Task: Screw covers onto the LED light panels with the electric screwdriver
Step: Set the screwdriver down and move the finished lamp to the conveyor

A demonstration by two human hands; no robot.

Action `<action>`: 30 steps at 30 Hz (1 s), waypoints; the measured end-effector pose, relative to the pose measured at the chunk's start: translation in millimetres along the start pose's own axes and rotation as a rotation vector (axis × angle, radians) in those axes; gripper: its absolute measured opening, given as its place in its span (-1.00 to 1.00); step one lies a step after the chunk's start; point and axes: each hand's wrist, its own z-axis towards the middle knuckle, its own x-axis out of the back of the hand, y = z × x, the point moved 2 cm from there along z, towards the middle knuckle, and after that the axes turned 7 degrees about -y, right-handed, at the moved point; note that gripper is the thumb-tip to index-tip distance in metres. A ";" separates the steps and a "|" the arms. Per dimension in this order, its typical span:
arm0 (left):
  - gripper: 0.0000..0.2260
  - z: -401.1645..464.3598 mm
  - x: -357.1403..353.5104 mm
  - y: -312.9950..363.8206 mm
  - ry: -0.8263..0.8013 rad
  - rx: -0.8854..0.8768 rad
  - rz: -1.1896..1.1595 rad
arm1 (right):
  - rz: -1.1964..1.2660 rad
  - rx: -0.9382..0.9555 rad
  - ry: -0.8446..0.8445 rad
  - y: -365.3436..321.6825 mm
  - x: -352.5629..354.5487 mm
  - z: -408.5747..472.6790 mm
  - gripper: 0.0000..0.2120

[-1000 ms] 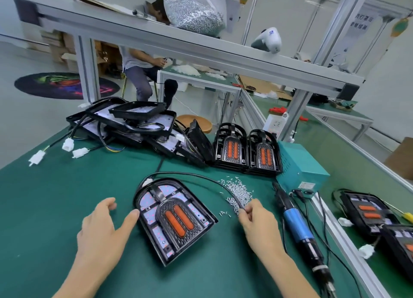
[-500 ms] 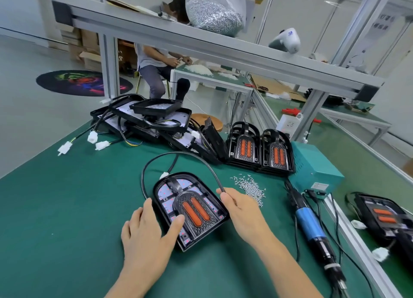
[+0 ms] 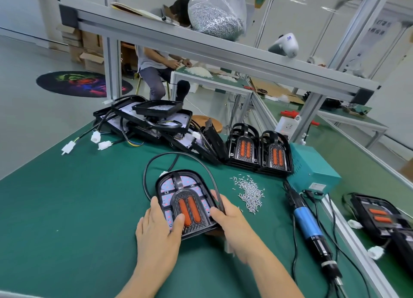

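An arch-shaped LED light panel (image 3: 185, 199) with a black cover and two orange lenses lies on the green table (image 3: 73, 208) in front of me. My left hand (image 3: 158, 228) rests on the panel's left side, fingers spread, thumb on the cover near the lenses. My right hand (image 3: 232, 221) grips the panel's right edge, with the panel's black cable (image 3: 201, 163) running under its thumb. A small pile of loose screws (image 3: 249, 191) lies just right of the panel. The blue electric screwdriver (image 3: 308, 224) lies on the table further right, untouched.
A heap of uncovered panels with white connectors (image 3: 152, 123) is at the back left, two upright finished panels (image 3: 259, 150) beside a teal power box (image 3: 310, 166). More panels (image 3: 380, 217) lie at far right. A bag of screws (image 3: 214, 20) sits on the overhead shelf. Another person (image 3: 156, 67) sits behind.
Both hands closed in on the panel and drew it toward me, turning it more upright. The right hand left the screw pile and took the panel's right edge and cable.
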 end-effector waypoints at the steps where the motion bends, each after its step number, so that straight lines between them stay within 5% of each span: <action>1: -0.49 -0.5 1.9 0.1 -0.018 -0.028 -0.059 | 0.012 0.019 0.015 0.7 -1.6 -2.2 -0.62; 7: -0.49 -4.1 13.0 6.9 -0.047 -0.050 -0.466 | 0.082 0.135 0.126 2.4 -5.9 -18.3 -0.61; 13: -0.10 0.7 15.4 24.8 -0.222 0.168 -1.063 | 0.154 0.234 0.210 -6.8 -0.7 -32.0 -0.58; 16: -0.37 2.6 15.9 36.0 -0.422 0.163 -1.287 | 0.179 0.294 0.238 -13.6 3.8 -37.1 -0.58; 18: -0.59 4.3 14.7 44.1 -0.490 0.128 -1.335 | 0.200 0.316 0.250 -16.0 5.7 -39.2 -0.58; 30: -0.75 16.9 -20.5 95.2 -0.545 -0.140 -1.030 | 0.339 0.224 0.560 -1.6 29.1 -73.4 -0.52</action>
